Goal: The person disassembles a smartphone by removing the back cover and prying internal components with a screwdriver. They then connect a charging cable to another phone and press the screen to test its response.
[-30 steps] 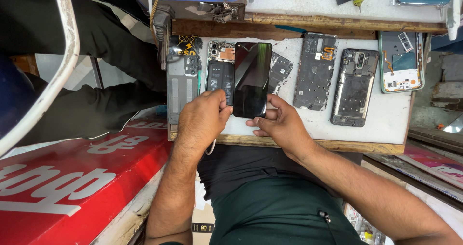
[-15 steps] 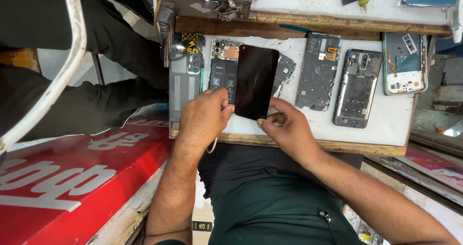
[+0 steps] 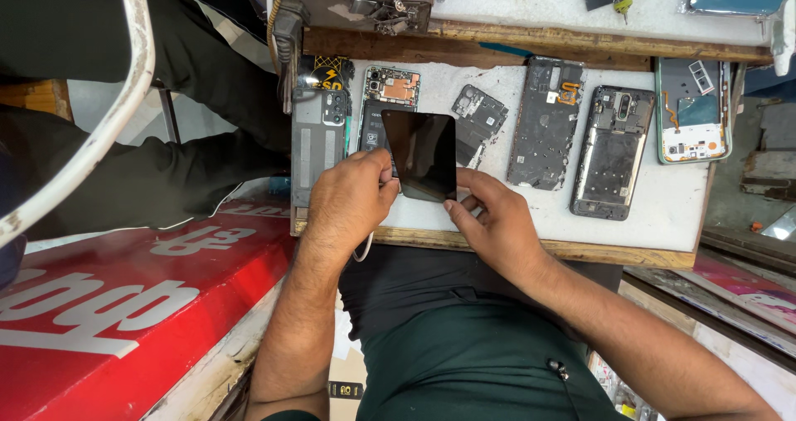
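Two hands held over white worktop [image 3: 663,214] – black screen panel [image 3: 421,154] pinched between them, tilted above opened phone body [image 3: 380,110]. Left hand [image 3: 348,201] closed on panel's lower left edge, fingers curled and pressed together. Right hand [image 3: 493,222] set at panel's lower right corner, thumb and forefinger pinching edge. Grey back cover [image 3: 317,135] laid just left of panel. Small circuit piece [image 3: 479,116] seen just right – then two stripped phone frames [image 3: 543,122] [image 3: 612,151], green-edged housing [image 3: 695,110] farthest right.
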`<move>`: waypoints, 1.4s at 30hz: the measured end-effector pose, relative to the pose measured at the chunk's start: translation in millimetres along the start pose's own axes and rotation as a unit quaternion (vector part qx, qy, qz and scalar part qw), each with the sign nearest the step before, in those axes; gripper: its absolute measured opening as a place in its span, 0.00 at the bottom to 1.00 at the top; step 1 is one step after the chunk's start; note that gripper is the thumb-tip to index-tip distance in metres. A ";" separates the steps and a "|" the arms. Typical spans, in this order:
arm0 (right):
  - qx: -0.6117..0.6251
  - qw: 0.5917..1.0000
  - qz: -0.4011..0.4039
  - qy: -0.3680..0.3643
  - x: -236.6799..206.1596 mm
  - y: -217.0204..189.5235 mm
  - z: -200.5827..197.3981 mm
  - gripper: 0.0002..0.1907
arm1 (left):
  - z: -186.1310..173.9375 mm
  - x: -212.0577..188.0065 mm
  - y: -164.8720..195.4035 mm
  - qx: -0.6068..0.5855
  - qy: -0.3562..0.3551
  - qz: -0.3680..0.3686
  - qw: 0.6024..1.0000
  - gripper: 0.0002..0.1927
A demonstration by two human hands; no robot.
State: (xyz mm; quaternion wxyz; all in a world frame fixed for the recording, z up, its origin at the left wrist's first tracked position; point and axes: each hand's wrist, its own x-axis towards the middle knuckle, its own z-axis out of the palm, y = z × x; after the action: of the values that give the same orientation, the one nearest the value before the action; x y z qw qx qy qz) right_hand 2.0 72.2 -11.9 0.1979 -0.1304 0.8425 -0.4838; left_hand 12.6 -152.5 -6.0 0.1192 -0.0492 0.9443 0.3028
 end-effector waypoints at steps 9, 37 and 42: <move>0.020 1.000 -0.003 0.004 1.4 6.0 -2.0 0.20 | 0.4 0.4 -0.2 -0.008 0.003 -0.005 1.000 0.12; 0.215 0.973 0.064 -0.048 3.3 23.3 3.4 0.27 | -1.5 0.3 -0.3 -0.002 -0.013 -0.013 1.000 0.13; 0.248 0.966 0.063 -0.042 7.0 28.1 9.0 0.21 | -0.7 -0.3 -1.1 0.000 -0.005 -0.004 1.000 0.13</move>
State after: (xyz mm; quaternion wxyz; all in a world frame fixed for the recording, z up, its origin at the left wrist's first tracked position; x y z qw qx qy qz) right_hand -0.9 76.5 -41.8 0.2894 -0.0440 0.6936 -0.6582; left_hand 12.9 -153.8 -6.0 0.1256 -0.0516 0.9433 0.3029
